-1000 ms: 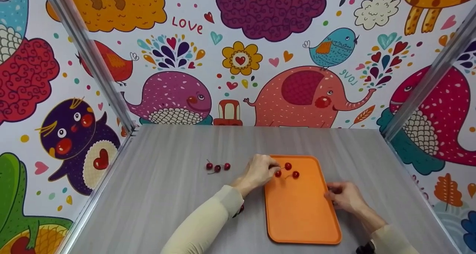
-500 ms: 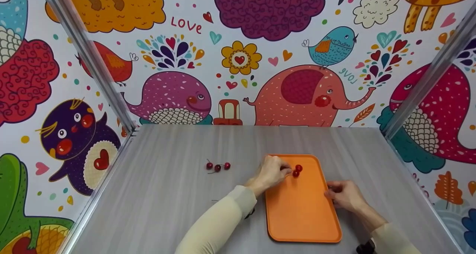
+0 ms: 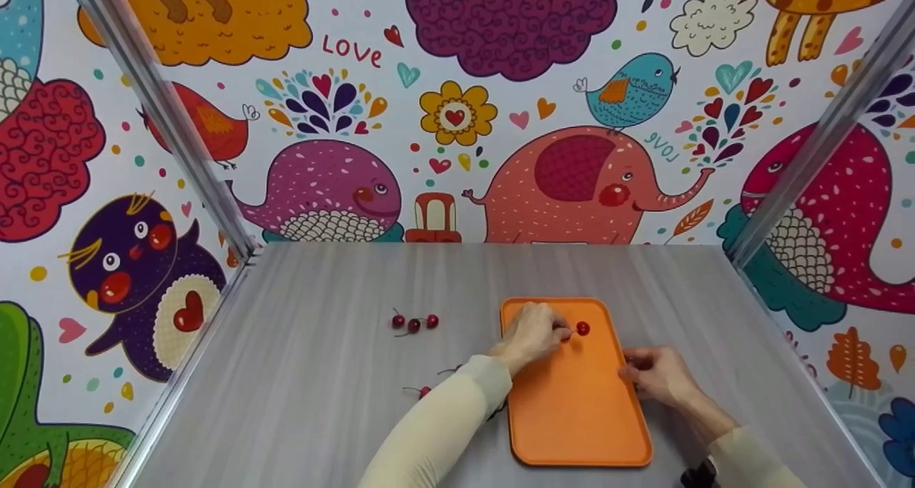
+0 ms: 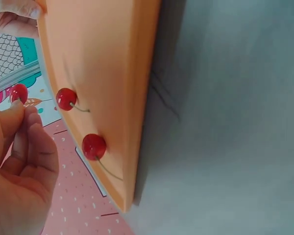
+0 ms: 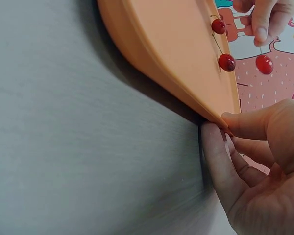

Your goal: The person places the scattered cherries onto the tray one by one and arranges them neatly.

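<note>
My left hand (image 3: 530, 332) reaches over the far end of the orange tray (image 3: 579, 416). Its thumb and fingers pinch the stem of a red cherry (image 5: 264, 64), which hangs above the tray. Two more cherries lie on the tray with their stems on: one cherry (image 4: 66, 99) and another cherry (image 4: 94, 146) in the left wrist view; in the head view the hand hides part of this spot. At the tray's right side my right hand (image 3: 663, 375) grips the rim, thumb on top and fingers below, as the right wrist view shows.
Left of the tray, a group of three dark cherries (image 3: 414, 325) lies on the grey table (image 3: 322, 374). Nearer, another cherry (image 3: 425, 391) shows beside the left sleeve (image 3: 443, 424), which hides part of the table. A printed wall (image 3: 443, 45) and metal posts (image 3: 161, 109) bound the table.
My left hand has moved right over the tray, carrying the pinched cherry with it. Its sleeve has uncovered a cherry on the table. My right hand stays on the tray's rim.
</note>
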Demonstrator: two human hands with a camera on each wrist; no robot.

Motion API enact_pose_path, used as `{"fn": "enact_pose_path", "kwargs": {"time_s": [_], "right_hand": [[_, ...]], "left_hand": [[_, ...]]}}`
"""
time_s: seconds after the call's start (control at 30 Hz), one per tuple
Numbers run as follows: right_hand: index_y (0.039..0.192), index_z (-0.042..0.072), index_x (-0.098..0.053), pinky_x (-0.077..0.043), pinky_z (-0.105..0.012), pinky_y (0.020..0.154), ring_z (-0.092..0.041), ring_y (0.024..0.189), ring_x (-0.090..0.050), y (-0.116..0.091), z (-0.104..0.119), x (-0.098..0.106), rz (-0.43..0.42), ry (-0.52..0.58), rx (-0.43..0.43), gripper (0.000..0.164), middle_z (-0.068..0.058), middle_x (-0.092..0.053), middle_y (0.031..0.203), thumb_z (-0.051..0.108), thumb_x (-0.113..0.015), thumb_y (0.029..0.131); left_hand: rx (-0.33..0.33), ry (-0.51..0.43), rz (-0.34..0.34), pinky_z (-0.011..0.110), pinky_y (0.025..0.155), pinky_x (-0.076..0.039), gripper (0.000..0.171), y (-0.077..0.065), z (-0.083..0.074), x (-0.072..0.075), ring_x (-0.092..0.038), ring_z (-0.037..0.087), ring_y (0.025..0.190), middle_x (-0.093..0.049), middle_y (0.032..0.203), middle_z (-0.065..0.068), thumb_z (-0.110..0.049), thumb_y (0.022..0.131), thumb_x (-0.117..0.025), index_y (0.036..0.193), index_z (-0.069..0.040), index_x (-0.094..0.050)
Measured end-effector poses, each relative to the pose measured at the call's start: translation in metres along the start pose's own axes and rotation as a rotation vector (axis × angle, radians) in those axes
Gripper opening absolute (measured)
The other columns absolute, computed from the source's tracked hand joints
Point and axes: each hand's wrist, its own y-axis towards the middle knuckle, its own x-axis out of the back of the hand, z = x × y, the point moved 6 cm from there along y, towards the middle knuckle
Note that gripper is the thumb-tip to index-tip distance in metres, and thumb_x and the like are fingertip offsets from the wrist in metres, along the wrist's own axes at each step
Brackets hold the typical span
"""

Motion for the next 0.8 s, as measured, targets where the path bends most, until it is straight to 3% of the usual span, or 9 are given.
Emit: {"fn": "enact_pose_path", "kwargs": {"time_s": [0.27,0.57,0.8], "right_hand": [[0.14,-0.015,-0.069,-0.07,-0.04,0.072,-0.023,0.091,-0.08,0.002,0.001,0.0,-0.009,-0.018,-0.003,0.044,-0.018,-0.078,0.104,0.007,-0.078,0.103],[0.144,-0.015,-0.067,-0.07,-0.041,0.074,-0.023,0.092,-0.081,0.001,-0.001,-0.001,-0.014,0.005,-0.032,0.046,-0.02,-0.079,0.107,0.005,-0.076,0.103],[0.142,-0.015,-0.067,-0.07,-0.044,0.074,-0.027,0.094,-0.082,0.0,0.001,-0.001,-0.001,0.005,-0.016,0.044,-0.023,-0.079,0.109,0.006,-0.076,0.105]], "left_hand": [[0.069,-0.021,0.036,0.02,0.08,-0.061,0.011,0.009,-0.006,-0.016,-0.072,-0.002,0.086,-0.086,0.103,-0.015,-0.027,0.105,-0.082,0.105,-0.029,-0.092],[0.014,0.095,0.037,0.017,0.075,-0.058,0.014,0.015,-0.017,-0.029,-0.076,-0.002,0.089,-0.087,0.101,-0.016,-0.029,0.106,-0.08,0.099,-0.031,-0.092],[0.051,0.081,0.058,0.019,0.068,-0.051,0.021,0.02,-0.02,-0.035,-0.066,-0.001,0.075,-0.083,0.09,-0.016,-0.027,0.107,-0.078,0.09,-0.026,-0.09]]}}
